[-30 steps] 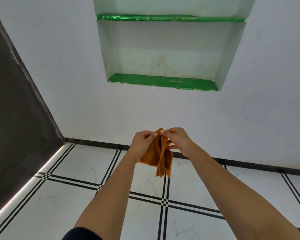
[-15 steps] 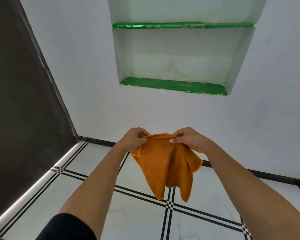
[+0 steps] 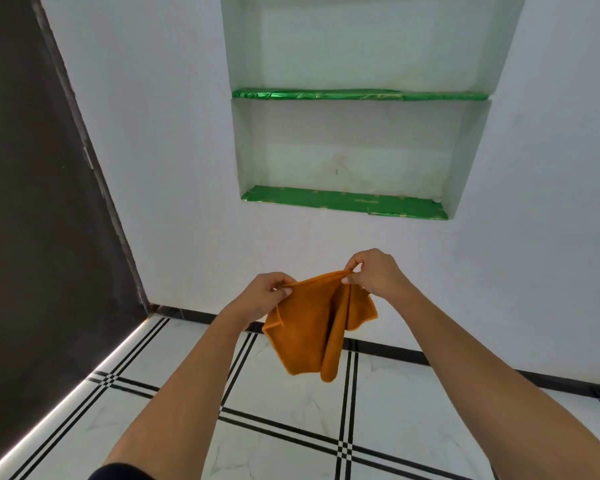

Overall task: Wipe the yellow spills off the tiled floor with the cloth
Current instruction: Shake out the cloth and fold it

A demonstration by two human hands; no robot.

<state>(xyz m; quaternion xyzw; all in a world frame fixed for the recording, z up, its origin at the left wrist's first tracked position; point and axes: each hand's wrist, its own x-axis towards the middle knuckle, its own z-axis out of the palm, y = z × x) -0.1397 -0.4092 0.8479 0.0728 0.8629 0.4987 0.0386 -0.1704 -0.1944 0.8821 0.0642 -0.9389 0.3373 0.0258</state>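
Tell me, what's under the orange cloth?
The cloth hangs pinched by the left hand and right hand. Below it is white tiled floor with black lines. No yellow spill shows; the patch behind the cloth is hidden.

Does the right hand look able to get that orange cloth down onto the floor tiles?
Probably yes: the right hand and left hand pinch the cloth by its top edge, and nothing lies between it and the floor tiles.

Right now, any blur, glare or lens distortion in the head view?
Head view: cloth, left hand and right hand sharp; light soft and even, no hard shadows; wide-angle lens splays the niche sides outward; one bright strip glares along the floor's left edge.
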